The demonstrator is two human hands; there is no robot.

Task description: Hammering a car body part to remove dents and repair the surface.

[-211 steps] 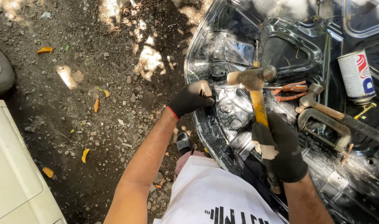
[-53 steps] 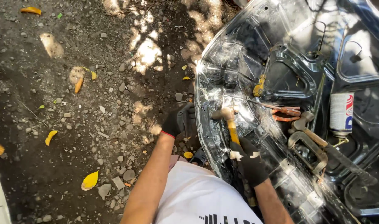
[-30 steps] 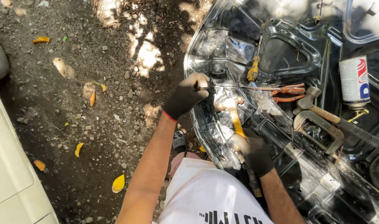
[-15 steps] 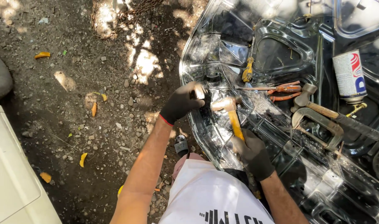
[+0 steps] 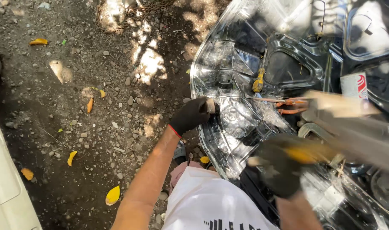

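Two gloved hands. Right hand (image 5: 279, 170) clenched round one yellow-handled hammer (image 5: 326, 127), blurred, above metal panel (image 5: 228, 123). Left hand (image 5: 192, 115) grasps one small chisel (image 5: 210, 105) against panel edge. Beyond: one pliers (image 5: 290, 106), one spray can (image 5: 354, 85).

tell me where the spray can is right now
In the head view the spray can stands at the far right on the shiny metal panel, just beyond the orange-handled pliers.

Car body panel (image 5: 245, 123): pressed sheet metal, glossy, dented. Gloves on left hand (image 5: 190, 116) and right hand (image 5: 279, 170): black knit cloth, matt. Hammer (image 5: 330, 127): yellow handle, blurred. Ground (image 5: 75, 106): rough dirt, gravel. Spray can (image 5: 354, 85): smooth, glossy.
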